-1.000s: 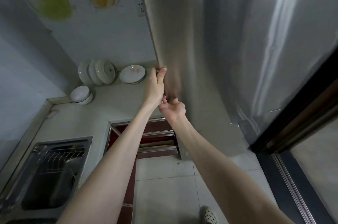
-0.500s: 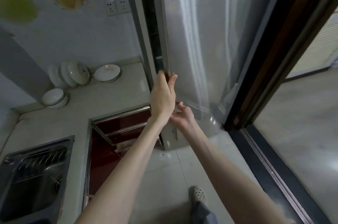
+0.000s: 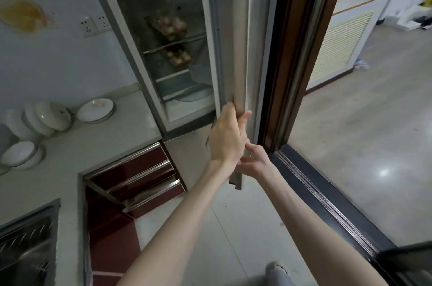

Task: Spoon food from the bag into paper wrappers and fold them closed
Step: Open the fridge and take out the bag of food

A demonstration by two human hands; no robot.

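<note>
Hands (image 3: 228,138) grip steel fridge door (image 3: 236,52), ajar.

fridge door (image 3: 240,52) | steel, upright, swung open edge-on | egg trays (image 3: 173,26) on inside shelves

1. You see a fridge door (image 3: 236,52) swung open, with egg trays (image 3: 173,26) on the shelves inside.
2. White plates (image 3: 95,110) and bowls (image 3: 18,153) sit on your surface (image 3: 70,157).
3. A sink (image 3: 25,248) sits lower left.
</note>
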